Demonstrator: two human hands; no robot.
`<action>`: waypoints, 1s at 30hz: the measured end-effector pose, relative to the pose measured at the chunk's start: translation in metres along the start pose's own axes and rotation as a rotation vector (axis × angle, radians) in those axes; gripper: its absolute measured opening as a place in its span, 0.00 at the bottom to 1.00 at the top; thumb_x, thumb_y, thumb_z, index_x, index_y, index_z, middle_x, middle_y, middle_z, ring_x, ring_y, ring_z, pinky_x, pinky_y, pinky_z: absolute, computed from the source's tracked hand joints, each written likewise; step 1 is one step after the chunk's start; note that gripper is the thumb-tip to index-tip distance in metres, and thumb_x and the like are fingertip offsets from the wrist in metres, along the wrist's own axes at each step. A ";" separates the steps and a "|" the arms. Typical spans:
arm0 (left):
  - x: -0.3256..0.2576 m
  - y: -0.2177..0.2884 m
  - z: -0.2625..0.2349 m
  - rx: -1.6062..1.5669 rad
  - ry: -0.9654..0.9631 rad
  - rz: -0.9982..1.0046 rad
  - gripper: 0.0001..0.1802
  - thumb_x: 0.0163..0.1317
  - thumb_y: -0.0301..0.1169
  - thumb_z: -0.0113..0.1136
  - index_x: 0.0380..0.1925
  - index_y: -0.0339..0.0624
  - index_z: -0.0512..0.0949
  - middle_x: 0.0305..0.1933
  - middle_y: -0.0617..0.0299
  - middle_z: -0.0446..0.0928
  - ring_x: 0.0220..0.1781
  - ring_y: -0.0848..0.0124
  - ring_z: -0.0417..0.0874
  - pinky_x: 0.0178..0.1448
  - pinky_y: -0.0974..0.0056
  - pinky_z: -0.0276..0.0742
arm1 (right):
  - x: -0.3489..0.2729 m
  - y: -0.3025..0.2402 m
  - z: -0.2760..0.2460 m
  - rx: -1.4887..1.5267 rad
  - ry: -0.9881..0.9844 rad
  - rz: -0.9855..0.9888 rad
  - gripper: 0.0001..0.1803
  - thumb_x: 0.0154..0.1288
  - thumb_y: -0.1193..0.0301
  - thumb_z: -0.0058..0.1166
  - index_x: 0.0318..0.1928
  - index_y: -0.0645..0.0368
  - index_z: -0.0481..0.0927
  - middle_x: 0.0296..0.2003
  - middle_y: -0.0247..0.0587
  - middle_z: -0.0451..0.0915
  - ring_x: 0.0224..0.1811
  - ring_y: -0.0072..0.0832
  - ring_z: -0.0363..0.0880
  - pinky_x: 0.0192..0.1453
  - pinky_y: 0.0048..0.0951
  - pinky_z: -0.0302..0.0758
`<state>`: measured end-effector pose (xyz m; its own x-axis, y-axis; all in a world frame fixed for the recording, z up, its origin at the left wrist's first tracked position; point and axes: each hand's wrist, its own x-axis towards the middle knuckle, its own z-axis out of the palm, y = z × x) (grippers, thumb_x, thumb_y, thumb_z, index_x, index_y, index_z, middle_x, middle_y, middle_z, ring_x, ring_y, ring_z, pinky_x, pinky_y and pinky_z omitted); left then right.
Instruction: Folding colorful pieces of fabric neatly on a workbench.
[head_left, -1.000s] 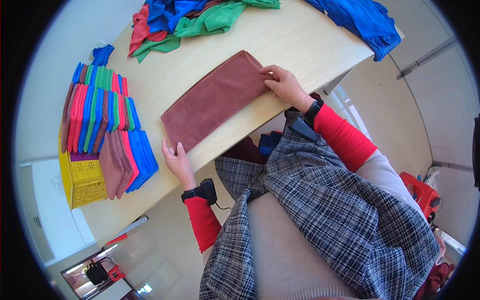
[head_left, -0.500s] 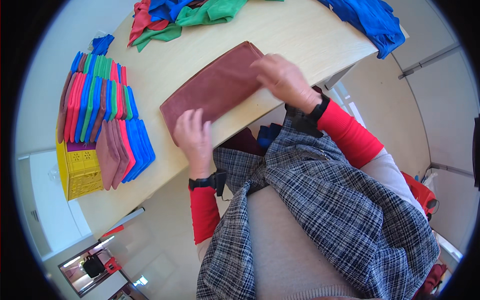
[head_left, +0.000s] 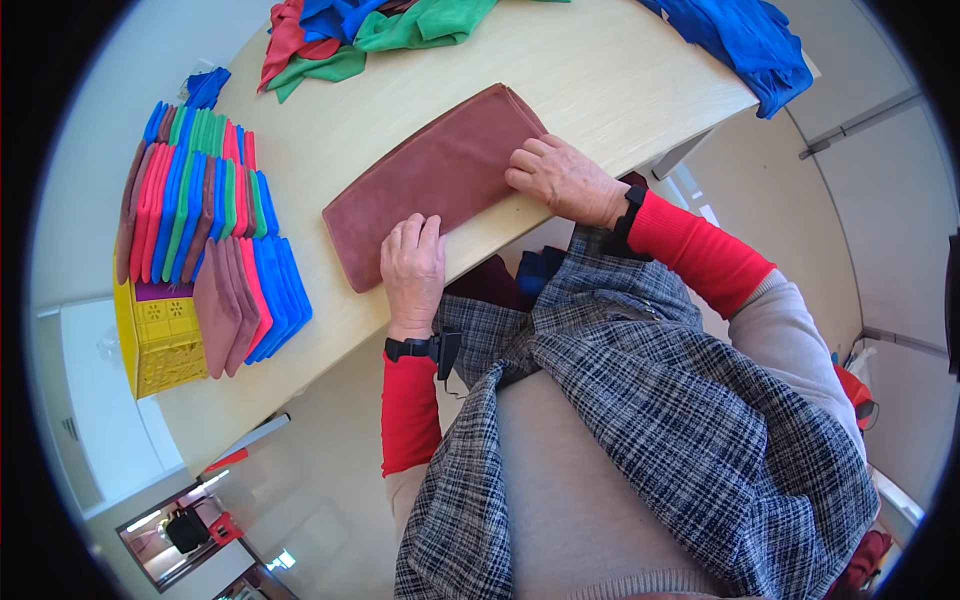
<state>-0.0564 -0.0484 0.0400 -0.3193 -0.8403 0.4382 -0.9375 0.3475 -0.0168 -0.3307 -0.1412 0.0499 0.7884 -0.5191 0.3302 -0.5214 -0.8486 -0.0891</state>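
A brown cloth (head_left: 430, 190), folded into a long flat rectangle, lies slantwise on the table in front of me. My left hand (head_left: 413, 265) has its fingers bent together over the near edge, left of the middle. Toward the right end, my right hand (head_left: 562, 178) pinches that same near edge between thumb and curled fingers. Both thumbs are partly hidden. The cloth's far edge shows layered folds.
Folded brown, red, blue and green cloths (head_left: 190, 200) stand in rows at the left, in and beside a yellow plastic basket (head_left: 165, 345). Loose green cloths (head_left: 425, 25) and others lie along the far edge. A blue cloth heap (head_left: 735, 45) hangs over the right corner of the pale table (head_left: 610, 80).
My right hand has come down from above the cloth's right end onto its near edge. My left hand has moved right along that edge, and both hands have closed on it.
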 end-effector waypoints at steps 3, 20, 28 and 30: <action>-0.001 0.002 -0.007 -0.009 0.015 0.016 0.17 0.60 0.25 0.65 0.50 0.40 0.81 0.52 0.56 0.79 0.55 0.58 0.80 0.58 0.54 0.78 | -0.003 0.002 -0.001 0.002 0.003 -0.014 0.11 0.59 0.72 0.55 0.44 0.55 0.77 0.42 0.36 0.75 0.50 0.34 0.75 0.59 0.33 0.73; -0.040 -0.039 -0.046 0.180 -0.203 -0.078 0.17 0.55 0.20 0.59 0.46 0.40 0.80 0.48 0.55 0.78 0.53 0.56 0.79 0.59 0.53 0.75 | -0.012 0.007 -0.006 -0.052 -0.060 0.018 0.14 0.60 0.74 0.55 0.48 0.54 0.74 0.44 0.37 0.73 0.52 0.34 0.74 0.59 0.34 0.74; -0.024 -0.012 -0.058 -0.058 -0.065 -0.113 0.18 0.55 0.25 0.67 0.48 0.40 0.81 0.52 0.53 0.79 0.55 0.54 0.79 0.60 0.54 0.74 | -0.008 0.005 -0.010 -0.023 -0.065 0.039 0.14 0.61 0.75 0.55 0.48 0.55 0.76 0.44 0.38 0.75 0.52 0.35 0.76 0.60 0.34 0.74; -0.015 0.001 -0.045 -0.118 -0.038 -0.080 0.19 0.56 0.26 0.69 0.49 0.40 0.81 0.53 0.53 0.79 0.56 0.54 0.79 0.60 0.53 0.75 | -0.009 -0.001 -0.008 -0.022 -0.023 0.054 0.15 0.62 0.75 0.55 0.51 0.56 0.78 0.46 0.39 0.76 0.53 0.36 0.76 0.61 0.34 0.74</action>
<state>-0.0465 -0.0170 0.0738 -0.2515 -0.8818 0.3990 -0.9382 0.3234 0.1235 -0.3398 -0.1352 0.0551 0.7661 -0.5666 0.3033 -0.5705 -0.8169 -0.0851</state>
